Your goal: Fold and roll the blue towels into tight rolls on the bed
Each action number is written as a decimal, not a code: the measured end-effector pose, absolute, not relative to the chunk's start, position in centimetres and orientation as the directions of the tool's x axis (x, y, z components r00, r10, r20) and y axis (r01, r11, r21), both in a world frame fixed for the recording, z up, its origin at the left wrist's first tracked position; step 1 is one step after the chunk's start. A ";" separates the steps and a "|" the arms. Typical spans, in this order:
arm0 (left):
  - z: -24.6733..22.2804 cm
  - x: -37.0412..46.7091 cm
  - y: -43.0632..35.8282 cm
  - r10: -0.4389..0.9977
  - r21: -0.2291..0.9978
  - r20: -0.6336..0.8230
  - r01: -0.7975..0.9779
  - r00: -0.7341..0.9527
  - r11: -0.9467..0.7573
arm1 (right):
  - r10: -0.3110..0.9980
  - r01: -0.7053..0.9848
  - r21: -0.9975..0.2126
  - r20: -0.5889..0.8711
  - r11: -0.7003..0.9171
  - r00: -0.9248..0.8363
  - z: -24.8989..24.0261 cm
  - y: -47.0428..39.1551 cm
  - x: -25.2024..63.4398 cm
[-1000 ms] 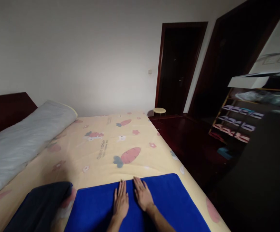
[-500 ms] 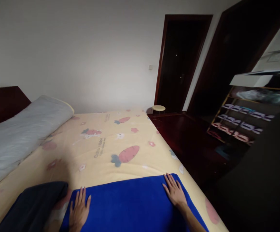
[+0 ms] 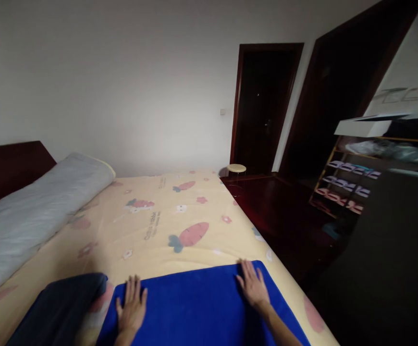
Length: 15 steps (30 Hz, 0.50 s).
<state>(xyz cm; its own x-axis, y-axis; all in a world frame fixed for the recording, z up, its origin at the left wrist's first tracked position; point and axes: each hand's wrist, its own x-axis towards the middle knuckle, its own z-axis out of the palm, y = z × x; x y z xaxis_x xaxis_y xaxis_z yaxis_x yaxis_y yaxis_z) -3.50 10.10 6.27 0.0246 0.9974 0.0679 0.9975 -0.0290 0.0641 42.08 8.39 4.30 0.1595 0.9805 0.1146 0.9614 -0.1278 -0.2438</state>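
A blue cloth [image 3: 190,307] lies spread on the bed, over a yellow sheet [image 3: 209,250] printed with carrots and flowers. On the cloth's far left part rests my left hand [image 3: 132,307], palm down, fingers apart. My right hand [image 3: 254,287] lies flat near its far right corner, fingers stretched toward the edge. Neither hand grips anything. To the left of the blue cloth sits a dark folded cloth [image 3: 59,307].
A long grey pillow [image 3: 54,202] lies at the left by the dark headboard [image 3: 14,166]. Beyond the bed stand a round stool [image 3: 237,168] and a door [image 3: 266,105]. A shoe rack [image 3: 346,182] is at the right, behind a dark object [image 3: 385,269].
My left hand has moved right across the cloth, and my right hand has shifted slightly left. The camera view has tilted up a little.
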 end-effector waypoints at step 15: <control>2.2 -3.1 0.3 0.993 -0.041 0.000 0.993 -0.114 0.114 | 0.976 0.947 -0.261 0.059 -0.188 0.210 2.4 -2.0 40.3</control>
